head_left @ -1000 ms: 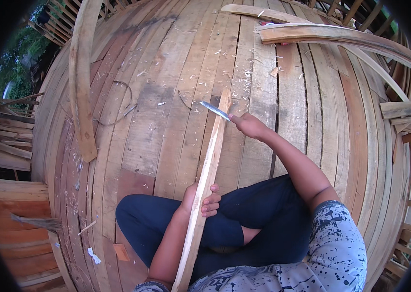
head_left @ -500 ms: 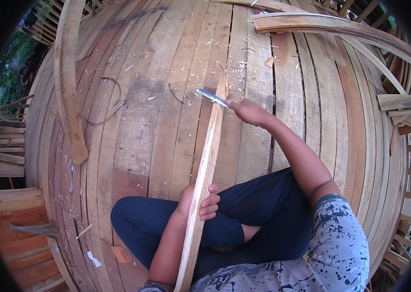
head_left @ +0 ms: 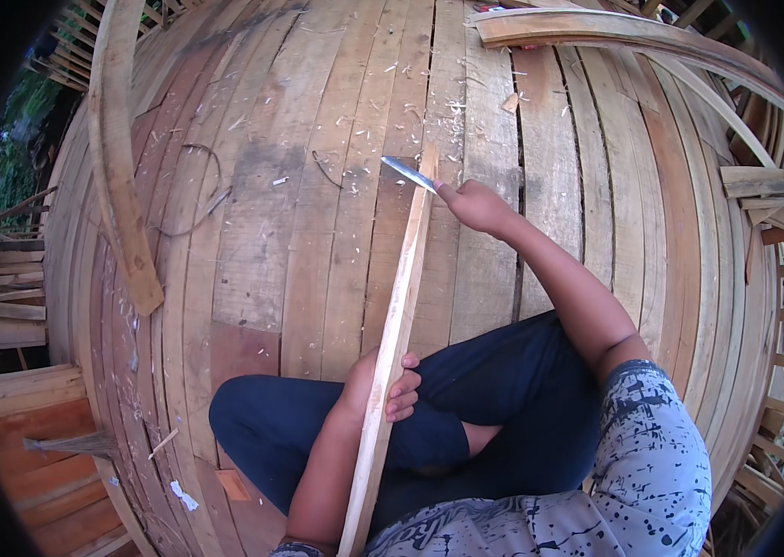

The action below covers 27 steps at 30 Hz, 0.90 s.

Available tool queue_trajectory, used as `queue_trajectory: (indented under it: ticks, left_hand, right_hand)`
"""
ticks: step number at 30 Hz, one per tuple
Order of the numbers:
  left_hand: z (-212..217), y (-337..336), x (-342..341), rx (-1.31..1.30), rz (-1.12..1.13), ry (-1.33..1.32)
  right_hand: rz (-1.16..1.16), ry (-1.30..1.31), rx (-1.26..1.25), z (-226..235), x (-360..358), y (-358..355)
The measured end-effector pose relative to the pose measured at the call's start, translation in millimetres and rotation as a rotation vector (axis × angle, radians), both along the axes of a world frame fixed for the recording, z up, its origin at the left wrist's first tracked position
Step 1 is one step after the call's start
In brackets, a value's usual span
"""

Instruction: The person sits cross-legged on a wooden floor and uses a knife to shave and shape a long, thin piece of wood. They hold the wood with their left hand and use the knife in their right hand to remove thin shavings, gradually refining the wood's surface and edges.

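A long pale wooden pole (head_left: 401,295) slants from my body out over the plank floor, its far end narrowed. My left hand (head_left: 399,385) is wrapped round the pole's lower part, in front of my folded legs. In my right hand (head_left: 475,206) is a knife (head_left: 408,174), held with fingers closed round its handle, which the hand hides. Its shiny blade lies across the pole close to the narrowed end and points to the upper left.
Pale shavings (head_left: 390,70) lie scattered over the plank floor (head_left: 318,269). A long board (head_left: 118,186) rests at the left, and a curved timber (head_left: 596,35) at the far right. Near the left edge are a bundle of bristles (head_left: 72,444) and a white scrap (head_left: 184,496).
The knife blade has tilted more steeply across the pole, and my right hand has shifted slightly right. My left hand keeps its hold. The whole view has shifted a little.
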<state>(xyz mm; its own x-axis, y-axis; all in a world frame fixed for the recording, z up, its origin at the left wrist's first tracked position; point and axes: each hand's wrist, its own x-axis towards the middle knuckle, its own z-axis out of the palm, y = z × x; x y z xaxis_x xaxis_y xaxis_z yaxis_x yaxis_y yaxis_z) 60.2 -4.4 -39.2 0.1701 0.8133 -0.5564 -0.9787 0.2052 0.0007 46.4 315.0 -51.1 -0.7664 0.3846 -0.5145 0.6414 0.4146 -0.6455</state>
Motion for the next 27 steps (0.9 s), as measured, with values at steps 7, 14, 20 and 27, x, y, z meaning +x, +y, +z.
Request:
queue_trajectory:
  ticks: [7,14,20,27]
  left_hand:
    - [2.8,-1.1,-5.6,-0.008,0.021,-0.007]
    - [8.3,1.7,-3.7,-0.034,0.015,0.026]
    - [8.1,-0.2,-4.4,-0.009,0.022,0.031]
    - [3.9,-4.2,-5.4,0.038,0.047,-0.036]
  right_hand:
    - [-0.044,0.013,0.072,-13.0,-4.9,-6.2]
    - [-0.093,0.051,0.06,-5.2,1.6,-5.8]
    - [-0.066,0.017,0.044,-4.6,-0.4,-6.9]
    - [-0.177,0.116,0.02,-18.0,-2.1,-8.0]
